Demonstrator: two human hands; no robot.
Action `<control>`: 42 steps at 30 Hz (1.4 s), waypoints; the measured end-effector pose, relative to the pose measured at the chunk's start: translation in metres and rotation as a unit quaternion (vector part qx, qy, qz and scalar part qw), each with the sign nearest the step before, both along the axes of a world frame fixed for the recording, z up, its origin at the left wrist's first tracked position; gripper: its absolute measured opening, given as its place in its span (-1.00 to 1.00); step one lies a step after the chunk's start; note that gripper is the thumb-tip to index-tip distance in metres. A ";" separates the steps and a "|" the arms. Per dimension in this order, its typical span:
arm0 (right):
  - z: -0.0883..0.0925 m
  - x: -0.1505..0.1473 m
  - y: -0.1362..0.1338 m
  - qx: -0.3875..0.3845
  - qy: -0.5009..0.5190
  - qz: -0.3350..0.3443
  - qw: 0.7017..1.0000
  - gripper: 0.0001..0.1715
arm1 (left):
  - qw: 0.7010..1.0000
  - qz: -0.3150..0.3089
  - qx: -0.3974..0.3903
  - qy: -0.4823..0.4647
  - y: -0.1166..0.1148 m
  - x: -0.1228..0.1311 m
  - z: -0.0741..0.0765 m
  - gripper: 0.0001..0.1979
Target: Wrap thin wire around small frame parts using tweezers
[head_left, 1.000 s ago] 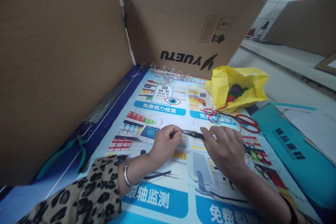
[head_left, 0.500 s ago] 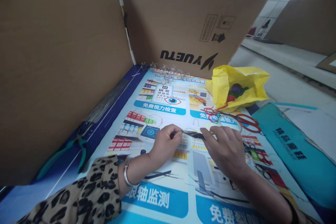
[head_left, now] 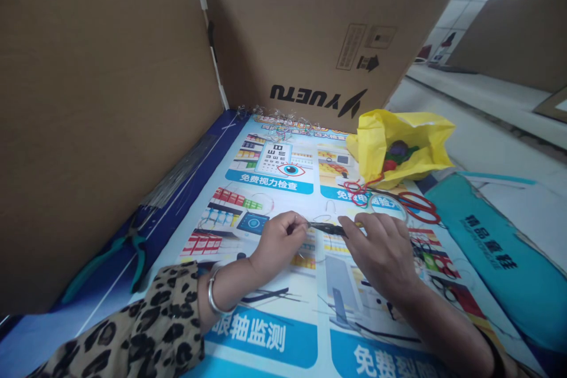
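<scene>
In the middle of the head view my right hand (head_left: 381, 248) is wrapped round dark-jawed pliers (head_left: 328, 228), whose handles are mostly hidden in the palm. The jaws point left and end at the fingertips of my left hand (head_left: 283, 242). That hand is closed in a pinch; a thin wire seems to be at its fingertips, too fine to make out fully. Both hands are just above a printed poster sheet (head_left: 270, 183) with blue captions. A small bent wire (head_left: 330, 207) lies on the sheet just beyond the pliers.
Cardboard panels (head_left: 310, 23) stand at the left and back. Teal-handled pliers (head_left: 128, 242) lie at left beside a bundle of straight wires (head_left: 177, 174). Tangled wire pieces (head_left: 279, 118) lie at the back. Right are a yellow bag (head_left: 372, 147), red-handled scissors (head_left: 419, 207) and a turquoise bag (head_left: 496, 254).
The pliers' jaws look closer together and slightly turned compared with before. Both hands stay in nearly the same place.
</scene>
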State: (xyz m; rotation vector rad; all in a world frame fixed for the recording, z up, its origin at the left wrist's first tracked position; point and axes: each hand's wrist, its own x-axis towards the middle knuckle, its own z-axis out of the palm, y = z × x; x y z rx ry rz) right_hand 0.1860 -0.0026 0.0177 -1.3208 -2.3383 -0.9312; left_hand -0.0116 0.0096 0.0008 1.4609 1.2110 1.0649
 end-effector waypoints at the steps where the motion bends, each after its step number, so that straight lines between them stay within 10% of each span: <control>1: 0.000 0.000 0.000 0.000 0.001 0.001 1.000 -0.79 | 1.000 -0.001 -0.001 -0.003 0.000 0.000 0.000 -0.89; 26: 0.000 0.004 0.001 -0.031 -0.012 0.004 0.999 -0.83 | 0.995 -0.093 -0.026 -0.030 0.006 -0.005 0.001 -0.89; 42: -0.019 0.005 0.015 -0.270 0.184 0.029 0.945 -0.77 | 0.990 -0.111 -0.077 -0.039 0.012 -0.006 -0.003 -0.82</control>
